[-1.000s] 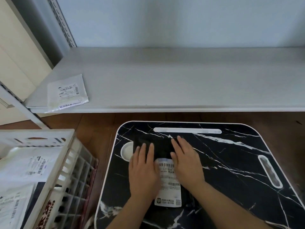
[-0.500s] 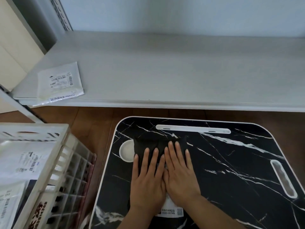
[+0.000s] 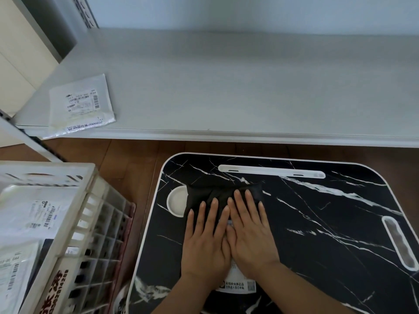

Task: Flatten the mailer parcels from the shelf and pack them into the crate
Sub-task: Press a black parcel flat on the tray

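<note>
Both palms are down flat on the black plastic mailer parcel (image 3: 223, 196), which lies on the black marble-patterned lap table with a white rim (image 3: 328, 223) at about five o'clock in the view. The left hand (image 3: 205, 243) and the right hand (image 3: 250, 234) sit side by side, touching, fingers straight and spread, pressing the parcel rather than gripping it; its white shipping label (image 3: 238, 284) peeks out at the wrists. The parcel's left edge overlaps the table's round white cup recess (image 3: 175, 202). A long white slot (image 3: 272, 173) runs along the table's far edge, an oval slot (image 3: 400, 243) sits at three o'clock. Under the table, brown wooden floorboards (image 3: 127, 159). Off at eight o'clock stands the cream slatted plastic crate (image 3: 74, 220), with white mailers (image 3: 34, 214) lying inside. Across the top, a pale grey shelf board (image 3: 249, 87) against a light blue wall (image 3: 249, 12), and at ten o'clock one white plastic mailer with a barcode label (image 3: 80, 105) lies at the shelf's front edge, slightly overhanging it.
</note>
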